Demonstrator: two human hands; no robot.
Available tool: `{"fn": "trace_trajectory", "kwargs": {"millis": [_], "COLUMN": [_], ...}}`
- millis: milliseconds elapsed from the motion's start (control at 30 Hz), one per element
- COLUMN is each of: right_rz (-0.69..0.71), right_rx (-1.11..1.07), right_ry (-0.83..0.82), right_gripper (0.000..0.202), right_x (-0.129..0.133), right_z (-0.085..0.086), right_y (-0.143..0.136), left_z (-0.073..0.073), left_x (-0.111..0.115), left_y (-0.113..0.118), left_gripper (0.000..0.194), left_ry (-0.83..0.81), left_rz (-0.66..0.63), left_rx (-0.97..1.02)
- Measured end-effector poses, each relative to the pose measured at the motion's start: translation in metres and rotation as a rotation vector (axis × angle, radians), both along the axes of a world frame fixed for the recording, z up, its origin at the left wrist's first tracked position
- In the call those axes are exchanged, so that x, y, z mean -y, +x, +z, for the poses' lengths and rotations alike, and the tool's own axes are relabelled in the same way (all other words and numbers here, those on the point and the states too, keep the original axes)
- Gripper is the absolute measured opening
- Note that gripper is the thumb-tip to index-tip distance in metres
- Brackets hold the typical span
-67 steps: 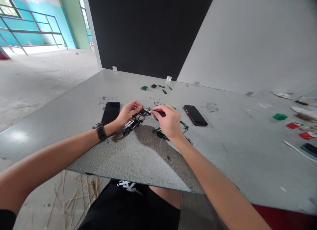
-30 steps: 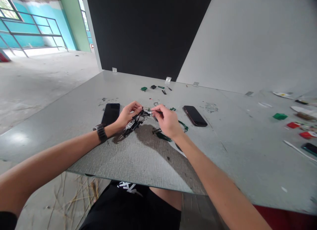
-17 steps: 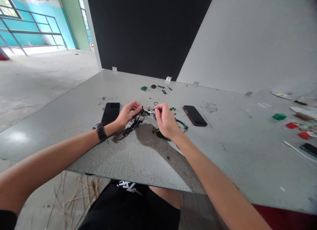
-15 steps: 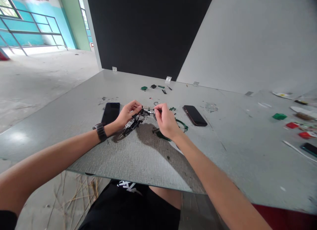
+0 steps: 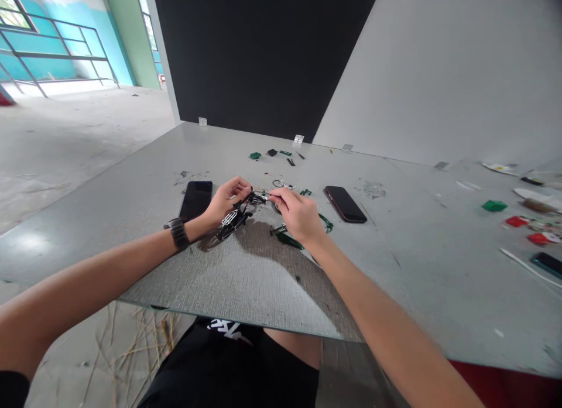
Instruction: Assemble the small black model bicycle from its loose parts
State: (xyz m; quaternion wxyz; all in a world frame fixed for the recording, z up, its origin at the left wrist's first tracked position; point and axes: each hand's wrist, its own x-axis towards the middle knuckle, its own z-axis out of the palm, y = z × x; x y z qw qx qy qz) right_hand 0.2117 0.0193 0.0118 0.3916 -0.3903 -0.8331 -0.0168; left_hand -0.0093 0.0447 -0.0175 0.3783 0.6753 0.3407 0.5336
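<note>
A small black model bicycle (image 5: pixel 235 220) with a silver rear rack leans over the table just right of my left hand (image 5: pixel 229 198). My left fingers are closed on its upper front part. My right hand (image 5: pixel 297 212) pinches at a thin silver piece beside the bike's front end; the fingertips hide most of it. Under and beside my right hand lie green model bicycle parts (image 5: pixel 290 240), partly covered by the wrist. A small loose wheel (image 5: pixel 278 184) lies just beyond the fingers.
A dark phone (image 5: pixel 196 200) lies by my left wrist, another phone (image 5: pixel 345 204) right of my right hand. Small green and black pieces (image 5: pixel 272 153) lie farther back. A green block (image 5: pixel 494 206), red packets (image 5: pixel 518 221) and a white strip (image 5: pixel 529 267) are at right. A black panel (image 5: pixel 263 57) stands behind.
My right hand has shifted slightly, its fingers turning flatter and a little left at the bike's front. My left hand and the model bicycle stay nearly in place.
</note>
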Motion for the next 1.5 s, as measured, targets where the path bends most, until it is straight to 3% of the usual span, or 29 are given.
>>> {"fn": "trace_trajectory", "kwargs": {"millis": [467,600,767,900,1200,1500], "right_rz": [-0.001,0.037,0.069,0.126,0.045,0.094], "right_rx": [-0.016,0.036,0.118,0.010,-0.183,0.164], "right_ry": [-0.142,-0.164,-0.137,-0.194,-0.443,-0.160], "right_gripper": [0.024,0.016,0.022,0.021,0.035,0.024], "right_x": [0.002,-0.001,-0.003,-0.002,-0.007,0.000], "right_z": [0.009,0.007,0.008,0.012,0.014,0.011], "right_y": [-0.013,-0.009,-0.004,-0.006,-0.011,-0.004], "left_z": [0.000,-0.001,-0.001,0.000,0.002,0.002], "left_x": [-0.001,-0.003,-0.003,-0.002,-0.002,0.000], "left_y": [0.002,0.001,0.001,0.001,0.003,0.003], "left_gripper": [0.023,0.024,0.021,0.021,0.021,0.017], "left_ry": [0.019,0.011,-0.001,-0.004,-0.007,-0.029], "left_rz": [0.019,0.022,-0.003,-0.015,0.010,0.049], "left_rx": [-0.009,0.013,0.008,0.018,-0.003,-0.024]}}
